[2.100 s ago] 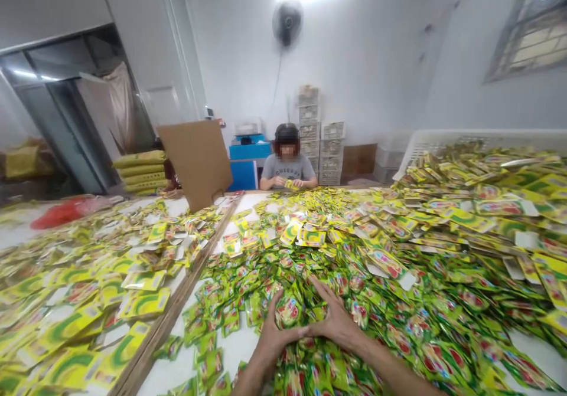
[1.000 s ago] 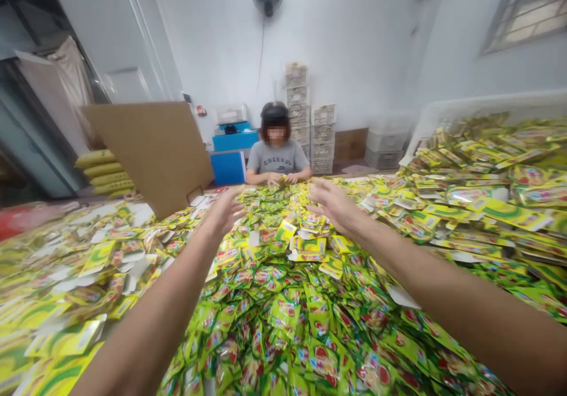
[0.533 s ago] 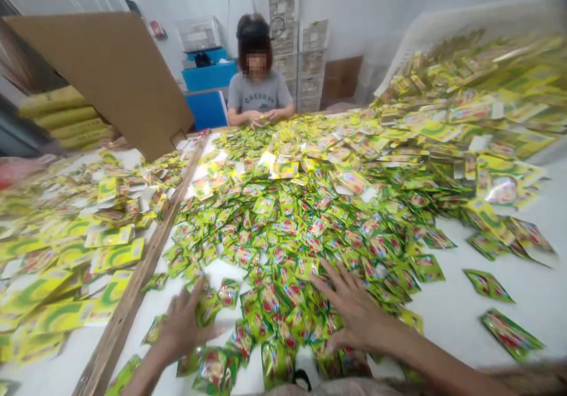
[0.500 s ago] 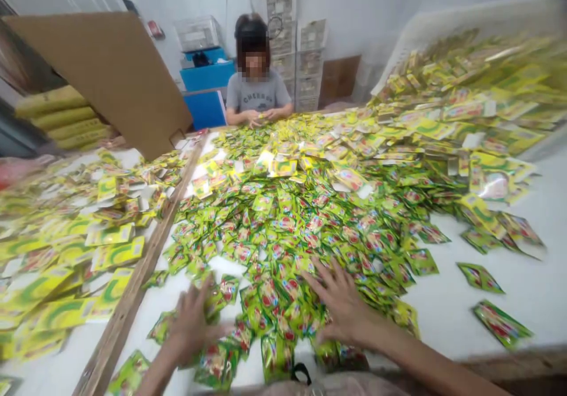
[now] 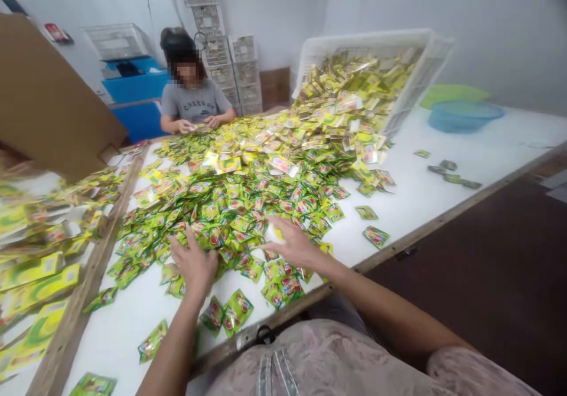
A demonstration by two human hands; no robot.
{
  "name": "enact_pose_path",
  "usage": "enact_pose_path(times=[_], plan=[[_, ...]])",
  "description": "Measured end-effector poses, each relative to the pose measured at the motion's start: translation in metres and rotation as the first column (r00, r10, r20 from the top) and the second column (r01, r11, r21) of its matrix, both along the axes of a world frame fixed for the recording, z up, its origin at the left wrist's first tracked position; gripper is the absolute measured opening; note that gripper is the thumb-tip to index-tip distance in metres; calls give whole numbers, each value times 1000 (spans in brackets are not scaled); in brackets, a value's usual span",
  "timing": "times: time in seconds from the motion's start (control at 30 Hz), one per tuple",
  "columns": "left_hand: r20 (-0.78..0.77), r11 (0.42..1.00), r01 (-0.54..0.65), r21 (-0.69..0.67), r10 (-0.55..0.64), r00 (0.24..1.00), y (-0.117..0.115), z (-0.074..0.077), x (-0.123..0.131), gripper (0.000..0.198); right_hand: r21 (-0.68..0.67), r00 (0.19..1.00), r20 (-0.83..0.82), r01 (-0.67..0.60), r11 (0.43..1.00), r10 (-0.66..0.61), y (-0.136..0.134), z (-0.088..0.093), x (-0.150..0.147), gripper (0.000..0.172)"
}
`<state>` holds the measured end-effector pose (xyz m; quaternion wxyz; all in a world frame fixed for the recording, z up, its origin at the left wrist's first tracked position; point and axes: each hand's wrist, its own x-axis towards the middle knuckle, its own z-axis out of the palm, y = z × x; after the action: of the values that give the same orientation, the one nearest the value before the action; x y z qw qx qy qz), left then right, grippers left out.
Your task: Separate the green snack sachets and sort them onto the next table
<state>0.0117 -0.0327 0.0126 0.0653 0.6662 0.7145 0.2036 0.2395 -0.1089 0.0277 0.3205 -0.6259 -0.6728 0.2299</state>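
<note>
The left hand (image 5: pixel 195 266) is being held with fingers spread and thumb apart, low at the near side of the packets (image 5: pixel 210 210); whether any are being touched cannot be told. The right hand (image 5: pixel 295 242) is being held opposite, fingers and thumb lying around a white-and-yellow piece (image 5: pixel 274 234); whether this is being pinched cannot be told. The packets are lying heaped between and beyond both hands, a few resting loose on the table (image 5: pixel 407 201) right of the right hand. Beyond that hand, boxes (image 5: pixel 323 118) are lying in and before a tilted crate (image 5: pixel 419 83). Left of the left hand, more boxes are lying past a strip (image 5: pixel 95 260). Beyond it, something small is being handled by a co-worker (image 5: pixel 195 101).
</note>
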Motion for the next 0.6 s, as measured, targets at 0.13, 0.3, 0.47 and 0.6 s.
enact_pose_path(times=[0.13, 0.3, 0.47, 0.6], plan=[[-118, 911, 410, 49, -402, 908, -52, -7, 21, 65, -244, 931, 338, 226, 943, -136, -57, -9, 66, 71], [-187, 618, 755, -219, -786, 589, -88, -38, 56, 59, -300, 933, 270, 316, 900, -237, -64, -47, 61, 57], [-379, 836, 526, -154, -542, 750, -60, -43, 55, 47, -197, 963, -66, 244, 950, -261, -26, -50, 15, 38], [-408, 933, 356, -53, -346, 845, -49, -53, 42, 43, -21, 977, -181, 107, 994, -109, 5, -31, 10, 20]])
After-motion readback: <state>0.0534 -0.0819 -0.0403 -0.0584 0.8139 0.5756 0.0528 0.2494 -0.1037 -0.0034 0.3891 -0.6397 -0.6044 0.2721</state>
